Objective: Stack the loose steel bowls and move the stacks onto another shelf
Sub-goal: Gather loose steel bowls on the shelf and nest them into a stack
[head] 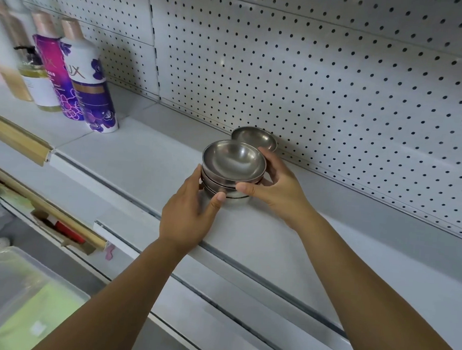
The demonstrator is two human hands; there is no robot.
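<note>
Stacking looks largely done: several steel bowls sit nested in one stack near the middle of a white shelf, and only one other bowl shows apart from it, just behind and to the right, close against the pegboard. Whether that rear bowl is single or tops a low pile of its own is hard to tell. Both hands grasp the stack. The left hand cups its left side with the thumb pressed on the lower bowls, and the right hand wraps round the right side, thumb on the front and fingers curled behind. The bottom bowl seems to rest on the shelf, though it may be just lifted. Nothing shows whether this shelf is where the bowls began or where they belong, so the move may be yet to come or nearly over. The bowls are shallow, round and dull silver, with thin rims; the top one's hollow catches a soft highlight, and the nested rims line up a little unevenly. Soap bottles stand well to the left.
</note>
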